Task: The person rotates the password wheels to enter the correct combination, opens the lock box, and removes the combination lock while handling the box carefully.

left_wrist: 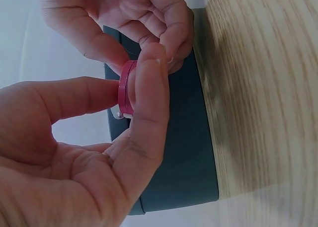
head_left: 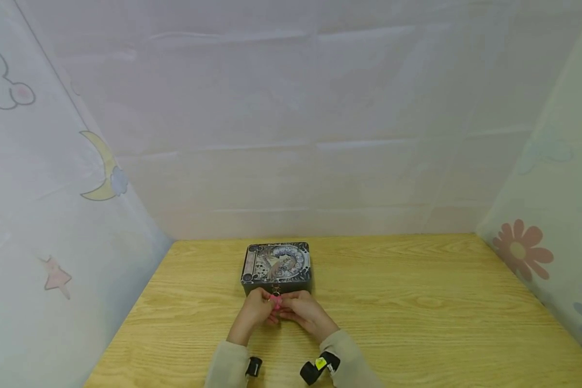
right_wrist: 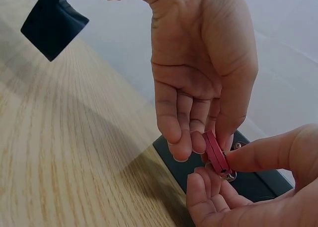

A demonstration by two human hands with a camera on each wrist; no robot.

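Observation:
A small pink padlock (head_left: 276, 302) hangs at the front clasp (head_left: 276, 288) of a dark tin box (head_left: 277, 265) with an ornate picture on its lid. The thumb and index finger of my left hand (head_left: 255, 309) pinch the padlock from the left. From the right, my right hand (head_left: 306, 311) holds its other end between thumb and fingers. In the left wrist view, the padlock (left_wrist: 124, 90) shows edge-on between the left fingertips, before the box's dark side (left_wrist: 186, 152). The right wrist view shows a seam along the padlock's (right_wrist: 216, 151) edge. Fingers partly cover it.
The box stands toward the back of a wood-grain table (head_left: 397, 312). Pale cloth walls with printed figures, such as a moon (head_left: 102, 170) and a flower (head_left: 522, 249), surround it. Black wrist devices (head_left: 320, 367) sit at both sleeves.

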